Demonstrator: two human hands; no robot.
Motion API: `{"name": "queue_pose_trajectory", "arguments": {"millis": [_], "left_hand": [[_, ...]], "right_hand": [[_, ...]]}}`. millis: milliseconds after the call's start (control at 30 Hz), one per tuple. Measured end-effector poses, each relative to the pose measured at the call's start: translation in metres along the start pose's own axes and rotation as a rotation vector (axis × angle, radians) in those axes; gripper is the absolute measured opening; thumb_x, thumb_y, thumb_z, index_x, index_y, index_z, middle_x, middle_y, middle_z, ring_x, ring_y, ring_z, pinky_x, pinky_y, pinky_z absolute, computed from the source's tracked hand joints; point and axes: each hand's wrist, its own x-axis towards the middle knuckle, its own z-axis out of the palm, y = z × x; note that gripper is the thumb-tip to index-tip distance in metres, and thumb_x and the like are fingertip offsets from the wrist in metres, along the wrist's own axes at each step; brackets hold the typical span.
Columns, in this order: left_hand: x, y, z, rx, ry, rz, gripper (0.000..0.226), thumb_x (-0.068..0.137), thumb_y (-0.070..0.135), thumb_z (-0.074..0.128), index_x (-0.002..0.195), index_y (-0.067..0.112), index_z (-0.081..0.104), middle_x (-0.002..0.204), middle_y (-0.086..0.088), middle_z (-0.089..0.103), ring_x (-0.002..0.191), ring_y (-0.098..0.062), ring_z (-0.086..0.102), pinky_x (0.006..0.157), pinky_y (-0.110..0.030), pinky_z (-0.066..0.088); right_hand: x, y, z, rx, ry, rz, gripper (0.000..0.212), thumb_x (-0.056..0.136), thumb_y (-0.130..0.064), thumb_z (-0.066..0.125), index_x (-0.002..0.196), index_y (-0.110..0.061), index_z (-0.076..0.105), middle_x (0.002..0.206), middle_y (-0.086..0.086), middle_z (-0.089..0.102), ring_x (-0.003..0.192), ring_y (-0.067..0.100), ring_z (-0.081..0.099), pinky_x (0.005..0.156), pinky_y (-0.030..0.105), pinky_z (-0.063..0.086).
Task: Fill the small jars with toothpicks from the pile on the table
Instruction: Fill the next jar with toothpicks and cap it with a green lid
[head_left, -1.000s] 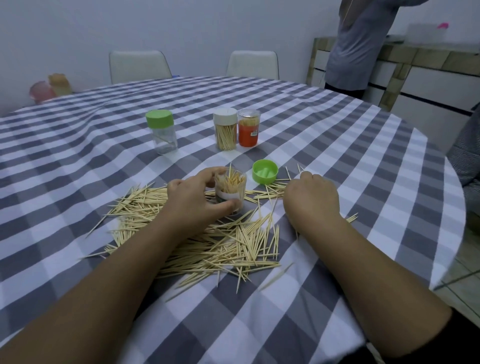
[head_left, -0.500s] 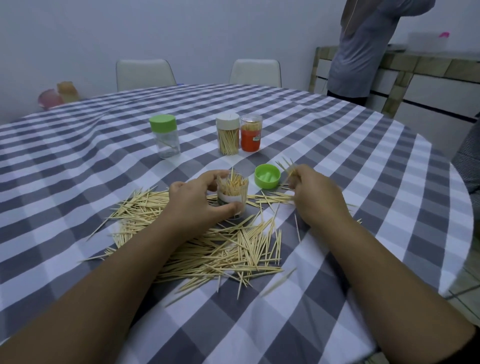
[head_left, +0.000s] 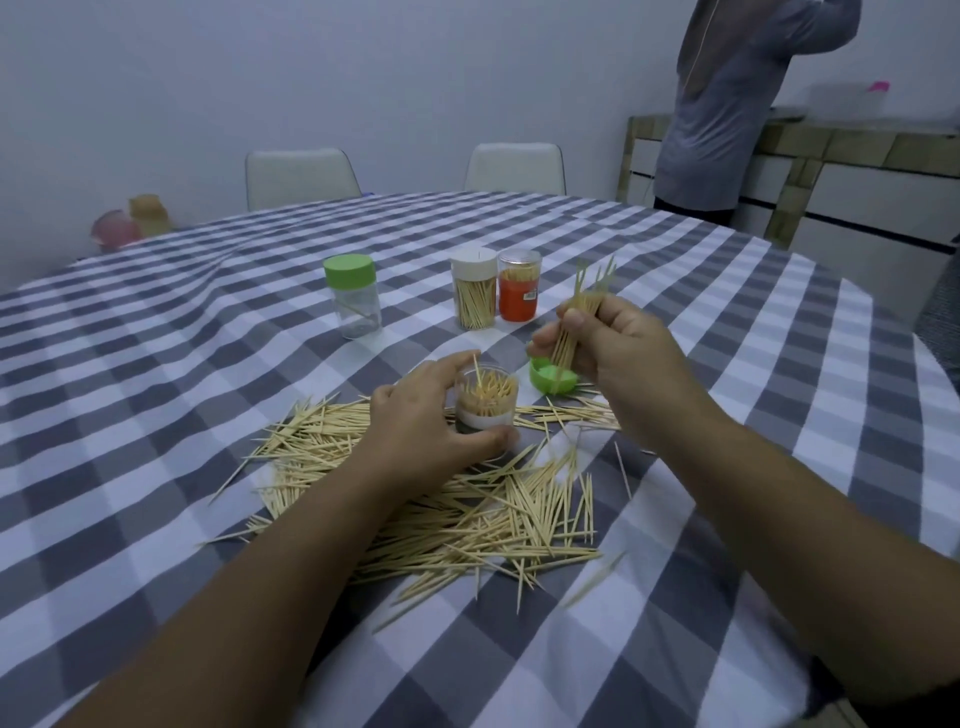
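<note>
Toothpicks (head_left: 571, 332) bunched in the right hand (head_left: 618, 348) half-hide the green lid (head_left: 545, 378); left hand (head_left: 426, 426) grips the open jar (head_left: 485, 402).

The right hand (head_left: 618, 348) hides part of the green lid (head_left: 550, 378).

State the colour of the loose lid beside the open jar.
Green lid, seen in the head view.

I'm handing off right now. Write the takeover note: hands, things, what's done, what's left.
Left hand grips the open jar, part full of toothpicks.
Right hand pinches a bundle of toothpicks above the green lid.
Pile still large.
White-lidded jar and orange-label jar hold toothpicks; green-lidded jar looks nearly empty.
Left: drop the bundle in, finish, cap.
</note>
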Motion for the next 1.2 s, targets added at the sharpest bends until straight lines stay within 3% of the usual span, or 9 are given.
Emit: {"name": "queue_pose_trajectory", "arguments": {"millis": [100,300,433,500,667,833,1000,1100,1200], "left_hand": [[0.002,-0.004,0.001,-0.085,0.010,0.052,0.082,0.070,0.044,0.080,0.140,0.034,0.039,0.131,0.010,0.052,0.118,-0.007,0.048,0.104,-0.030,0.038],[0.000,-0.005,0.001,-0.160,-0.003,0.097,0.074,0.071,0.033,0.081,0.134,0.038,0.041,0.119,0.016,0.055,0.102,0.005,0.054,0.080,-0.007,0.042],[-0.001,-0.004,0.001,-0.171,0.001,0.089,0.066,0.073,0.031,0.080,0.125,0.042,0.042,0.107,0.022,0.055,0.096,0.007,0.056,0.074,-0.006,0.044],[-0.001,-0.005,0.001,-0.155,0.007,0.082,0.067,0.072,0.032,0.080,0.128,0.036,0.042,0.104,0.021,0.055,0.096,0.005,0.055,0.076,-0.008,0.044],[0.000,-0.005,0.004,-0.148,0.018,0.096,0.071,0.072,0.038,0.079,0.132,0.039,0.041,0.117,0.018,0.057,0.100,0.006,0.057,0.086,-0.023,0.052],[0.001,-0.004,0.004,-0.058,0.014,0.126,0.090,0.075,0.038,0.075,0.149,0.033,0.024,0.145,0.011,0.040,0.124,0.002,0.040,0.103,-0.022,0.037],[-0.002,0.001,0.004,-0.061,0.002,0.147,0.094,0.078,0.036,0.073,0.149,0.039,0.012,0.148,0.013,0.036,0.123,0.006,0.034,0.097,-0.016,0.032],[-0.002,0.002,0.004,-0.051,0.002,0.139,0.091,0.081,0.038,0.069,0.150,0.035,0.011,0.148,0.014,0.034,0.118,0.011,0.030,0.093,-0.009,0.029],[-0.003,0.004,0.004,-0.066,-0.008,0.139,0.086,0.083,0.036,0.067,0.148,0.037,0.011,0.142,0.018,0.035,0.115,0.014,0.029,0.087,0.000,0.027]], "right_hand": [[0.005,-0.015,0.014,0.084,0.006,-0.062,0.024,0.100,-0.008,0.041,0.086,-0.015,0.059,0.080,0.006,0.068,0.090,0.027,0.067,0.091,0.039,0.052],[-0.004,0.000,0.037,-0.010,-0.019,-0.057,0.029,0.099,-0.013,0.045,0.078,-0.020,0.064,0.083,0.005,0.070,0.092,0.025,0.067,0.089,0.040,0.052],[-0.014,0.018,0.038,-0.063,0.005,-0.059,0.018,0.098,-0.014,0.047,0.098,-0.012,0.065,0.098,0.002,0.069,0.075,-0.008,0.062,0.061,0.008,0.046],[-0.013,0.022,0.036,-0.041,-0.001,-0.058,0.019,0.098,-0.014,0.047,0.106,-0.010,0.064,0.098,-0.005,0.067,0.074,-0.014,0.061,0.058,0.004,0.044],[-0.011,0.029,0.039,-0.124,-0.110,0.016,0.021,0.099,-0.016,0.046,0.113,-0.019,0.061,0.098,-0.006,0.068,0.085,0.001,0.066,0.070,0.016,0.050],[-0.013,0.032,0.042,-0.219,-0.172,-0.003,0.020,0.098,-0.028,0.045,0.106,-0.025,0.063,0.116,0.007,0.061,0.107,0.018,0.060,0.096,0.040,0.048],[-0.017,0.029,0.038,-0.086,-0.189,0.009,0.026,0.100,-0.024,0.042,0.121,-0.028,0.057,0.110,-0.008,0.065,0.098,0.000,0.063,0.086,0.018,0.050],[-0.020,0.031,0.039,-0.107,-0.182,-0.047,0.037,0.100,-0.026,0.043,0.137,-0.025,0.048,0.129,-0.003,0.059,0.113,0.006,0.058,0.099,0.030,0.048],[-0.021,0.033,0.040,-0.097,-0.192,-0.096,0.044,0.100,-0.021,0.044,0.143,-0.029,0.037,0.137,-0.006,0.051,0.120,0.005,0.053,0.097,0.026,0.048]]}}
